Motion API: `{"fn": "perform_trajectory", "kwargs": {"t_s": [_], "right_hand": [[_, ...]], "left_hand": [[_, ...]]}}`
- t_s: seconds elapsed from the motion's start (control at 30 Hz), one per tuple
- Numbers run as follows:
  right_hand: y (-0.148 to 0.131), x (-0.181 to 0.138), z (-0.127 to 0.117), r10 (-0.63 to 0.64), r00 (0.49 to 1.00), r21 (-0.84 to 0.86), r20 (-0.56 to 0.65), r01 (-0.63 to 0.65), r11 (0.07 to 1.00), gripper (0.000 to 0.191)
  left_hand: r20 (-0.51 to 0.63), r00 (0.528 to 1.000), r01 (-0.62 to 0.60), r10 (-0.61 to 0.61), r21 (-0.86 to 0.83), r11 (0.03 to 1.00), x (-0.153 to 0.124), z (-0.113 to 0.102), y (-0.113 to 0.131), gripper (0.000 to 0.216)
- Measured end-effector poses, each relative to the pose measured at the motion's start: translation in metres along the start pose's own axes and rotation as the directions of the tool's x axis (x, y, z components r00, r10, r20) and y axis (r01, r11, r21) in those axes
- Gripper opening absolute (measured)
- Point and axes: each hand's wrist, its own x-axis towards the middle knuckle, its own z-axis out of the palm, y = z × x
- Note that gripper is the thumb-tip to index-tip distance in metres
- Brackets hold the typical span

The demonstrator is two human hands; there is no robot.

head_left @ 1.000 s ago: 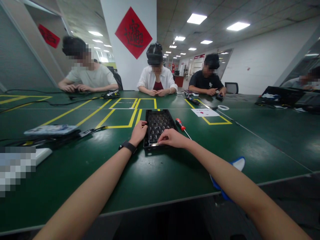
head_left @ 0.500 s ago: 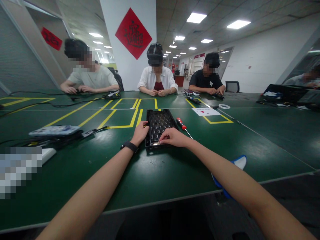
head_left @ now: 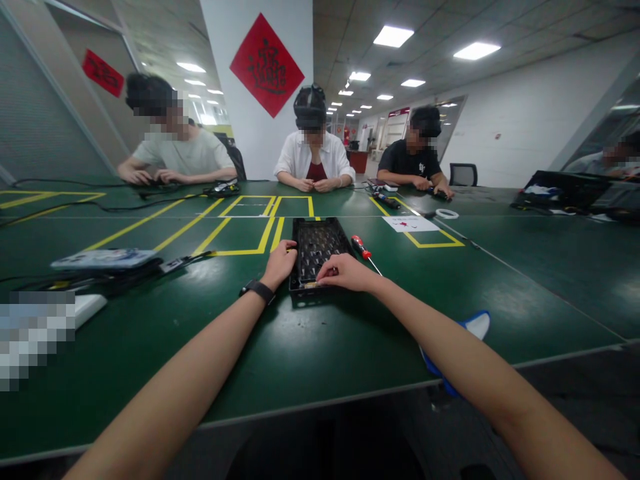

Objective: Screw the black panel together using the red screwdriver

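Note:
An open black plastic case point(head_left: 325, 292) with rows of small posts inside lies on the green table. My left hand point(head_left: 281, 263) is closed against its left wall, thumb and fingertips at the rim. Over the near end of the case, my right hand point(head_left: 346, 272) has its fingers pinched together and pointing down inside. A small pale strip point(head_left: 309, 285) lies by those fingertips at the near wall. What the pinch holds, if anything, is hidden. To the right of the case rests a screwdriver point(head_left: 361, 247) with a red and black handle.
A blue and white object point(head_left: 477, 325) is partly under my right forearm. Cables and a flat pale-blue box point(head_left: 105, 260) are at the left. A paper sheet point(head_left: 411, 223) and a white tape roll point(head_left: 447, 214) lie farther right. Several people sit across the table.
The strip by my right fingertips shines less brightly than before. Both hands stay almost where they were, and the view has shifted very slightly.

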Motion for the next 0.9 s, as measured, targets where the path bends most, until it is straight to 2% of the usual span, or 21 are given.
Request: {"fn": "perform_trajectory", "kwargs": {"t_s": [0.33,0.47,0.73,0.9], "right_hand": [[-0.0027,-0.0009,-0.0018,0.025,0.999,0.022,0.022,-0.025,0.999,0.021],[-0.0025,-0.0005,-0.0035,-0.008,0.999,0.016,0.033,0.007,1.0,0.021],[0.0014,0.001,-0.0006,0.026,0.999,0.133,0.038,-0.031,0.991,0.026],[0.0007,0.001,-0.0001,0.022,0.999,0.11,0.023,-0.025,0.994,0.025]], "left_hand": [[0.006,1.0,0.005,-0.005,0.007,1.0,-0.0018,-0.0012,0.0005,0.038],[-0.002,1.0,-0.001,0.001,0.025,1.0,-0.003,-0.0019,0.0025,0.038],[0.003,1.0,-0.016,0.016,0.025,1.0,-0.0045,-0.0024,0.0045,0.037],[0.006,1.0,-0.015,0.015,0.028,0.999,-0.005,-0.0026,0.0041,0.036]]}}
